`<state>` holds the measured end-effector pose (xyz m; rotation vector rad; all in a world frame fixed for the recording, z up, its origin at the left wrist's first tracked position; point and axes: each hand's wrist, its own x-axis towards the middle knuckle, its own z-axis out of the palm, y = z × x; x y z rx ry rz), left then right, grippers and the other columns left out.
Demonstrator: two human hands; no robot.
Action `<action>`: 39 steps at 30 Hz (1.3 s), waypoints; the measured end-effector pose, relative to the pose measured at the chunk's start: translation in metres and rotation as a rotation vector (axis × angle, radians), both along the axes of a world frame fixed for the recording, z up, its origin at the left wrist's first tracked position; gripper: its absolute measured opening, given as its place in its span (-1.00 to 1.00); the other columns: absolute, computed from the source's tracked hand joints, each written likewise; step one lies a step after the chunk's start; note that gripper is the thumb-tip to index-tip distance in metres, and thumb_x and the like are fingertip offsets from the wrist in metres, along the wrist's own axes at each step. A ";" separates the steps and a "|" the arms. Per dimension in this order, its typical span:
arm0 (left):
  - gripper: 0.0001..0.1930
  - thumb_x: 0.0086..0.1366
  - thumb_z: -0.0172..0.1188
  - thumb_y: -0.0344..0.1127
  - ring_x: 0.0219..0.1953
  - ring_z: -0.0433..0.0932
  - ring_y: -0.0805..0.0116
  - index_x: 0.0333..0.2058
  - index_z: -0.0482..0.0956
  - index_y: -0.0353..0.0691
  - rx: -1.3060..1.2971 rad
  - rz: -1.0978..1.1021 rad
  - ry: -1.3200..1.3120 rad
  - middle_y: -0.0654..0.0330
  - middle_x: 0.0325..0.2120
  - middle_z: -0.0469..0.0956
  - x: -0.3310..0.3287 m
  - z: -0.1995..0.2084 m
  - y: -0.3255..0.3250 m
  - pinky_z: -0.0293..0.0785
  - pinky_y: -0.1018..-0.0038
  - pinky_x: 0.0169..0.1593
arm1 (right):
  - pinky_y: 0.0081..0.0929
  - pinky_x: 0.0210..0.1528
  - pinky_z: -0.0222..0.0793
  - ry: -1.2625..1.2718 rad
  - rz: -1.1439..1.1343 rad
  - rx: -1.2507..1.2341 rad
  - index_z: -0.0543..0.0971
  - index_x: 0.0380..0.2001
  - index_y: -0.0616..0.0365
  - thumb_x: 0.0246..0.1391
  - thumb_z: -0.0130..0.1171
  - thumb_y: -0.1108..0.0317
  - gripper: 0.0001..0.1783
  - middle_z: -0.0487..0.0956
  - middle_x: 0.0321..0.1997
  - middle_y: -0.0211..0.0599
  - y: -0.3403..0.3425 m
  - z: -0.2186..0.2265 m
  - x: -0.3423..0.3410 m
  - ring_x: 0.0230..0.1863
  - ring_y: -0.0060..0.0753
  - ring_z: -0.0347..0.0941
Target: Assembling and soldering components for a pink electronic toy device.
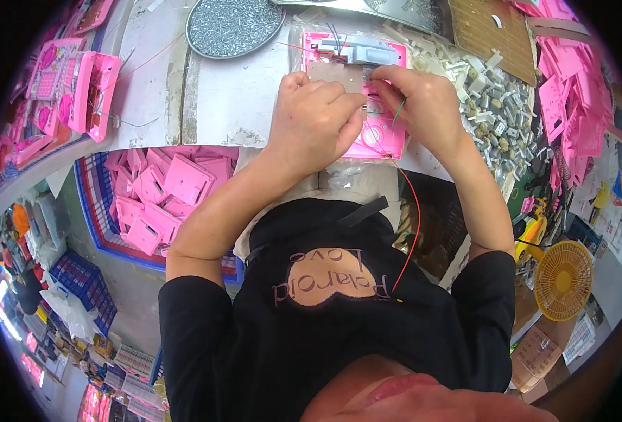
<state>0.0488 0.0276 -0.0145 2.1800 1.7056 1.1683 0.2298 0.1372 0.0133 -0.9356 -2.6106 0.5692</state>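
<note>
A pink plastic casing [388, 146] lies on the desk [216, 98] in front of the person, between and under both hands. A grey mechanism [369, 53] sits across its far end, with a flat greyish plate [331, 72] just nearer. The left hand [318, 116] is over the casing's left side, its grip clenched, fingers curled in. The right hand [423, 102] is at the right side, fingers bent down toward the casing by a green wire [399, 111]; the fingers hide their tips, so I cannot tell whether that grip grasps anything. A red wire [418, 211] trails from the casing's near edge down over the dark shirt [325, 352]. Right of the casing spreads a heap of small grey and white parts [497, 116]; to the far left stands a round tray [190, 32] of screws [233, 27]. Below the desk's near edge, a blue crate [94, 193] holds pink pieces [160, 179].
</note>
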 end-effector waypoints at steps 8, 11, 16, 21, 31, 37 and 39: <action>-0.88 0.13 0.33 -0.31 -0.40 0.55 0.31 -0.31 0.71 -0.07 0.010 -0.019 -0.021 0.30 -0.52 0.52 -0.003 -0.002 -0.002 0.31 0.24 -0.05 | -0.16 -0.40 0.53 -0.106 0.111 0.090 0.70 -0.30 -0.05 0.11 0.29 0.27 -0.90 0.66 -0.50 -0.17 0.008 0.003 -0.003 -0.43 -0.03 0.63; -0.88 0.14 0.34 -0.26 -0.40 0.56 0.31 -0.33 0.71 -0.07 0.012 -0.015 -0.011 0.29 -0.52 0.53 -0.004 -0.003 -0.002 0.33 0.23 -0.04 | -0.16 -0.39 0.54 -0.084 0.104 0.105 0.71 -0.30 -0.06 0.11 0.29 0.25 -0.88 0.66 -0.49 -0.19 0.008 0.000 -0.002 -0.42 -0.02 0.63; -0.88 0.14 0.34 -0.26 -0.40 0.57 0.31 -0.33 0.72 -0.08 0.023 -0.016 -0.022 0.29 -0.51 0.53 -0.005 -0.005 -0.002 0.33 0.24 -0.04 | -0.16 -0.35 0.55 -0.070 0.066 0.025 0.73 -0.29 -0.05 0.11 0.31 0.24 -0.87 0.67 -0.46 -0.18 0.012 -0.002 -0.003 -0.40 -0.01 0.64; -0.88 0.14 0.34 -0.27 -0.40 0.57 0.31 -0.33 0.72 -0.08 0.025 -0.023 -0.027 0.29 -0.51 0.53 -0.006 -0.005 -0.002 0.33 0.24 -0.05 | -0.14 -0.33 0.55 -0.044 0.030 -0.057 0.73 -0.27 -0.04 0.15 0.30 0.21 -0.85 0.68 -0.46 -0.17 0.008 0.002 -0.004 -0.40 0.01 0.63; -0.88 0.14 0.34 -0.31 -0.40 0.55 0.31 -0.31 0.70 -0.08 0.023 -0.023 -0.044 0.30 -0.51 0.52 -0.007 -0.005 -0.002 0.32 0.26 -0.05 | -0.15 -0.37 0.53 -0.110 -0.099 -0.038 0.74 -0.29 -0.08 0.18 0.29 0.21 -0.88 0.67 -0.48 -0.18 -0.003 -0.004 -0.008 -0.44 0.00 0.62; -0.83 0.10 0.34 -0.41 -0.42 0.51 0.32 -0.28 0.69 -0.10 0.029 -0.044 -0.092 0.30 -0.53 0.47 -0.008 -0.005 -0.003 0.29 0.29 -0.06 | -0.24 -0.44 0.50 -0.016 0.048 0.070 0.71 -0.28 -0.08 0.10 0.33 0.25 -0.88 0.66 -0.49 -0.24 0.002 -0.005 -0.003 -0.47 -0.09 0.61; -0.83 0.10 0.34 -0.41 -0.42 0.50 0.33 -0.28 0.70 -0.10 0.030 -0.045 -0.096 0.30 -0.54 0.47 -0.009 -0.005 -0.003 0.28 0.30 -0.06 | -0.26 -0.45 0.48 -0.061 0.178 0.100 0.70 -0.24 -0.08 0.06 0.34 0.27 -0.83 0.65 -0.50 -0.27 0.010 0.002 0.001 -0.48 -0.13 0.61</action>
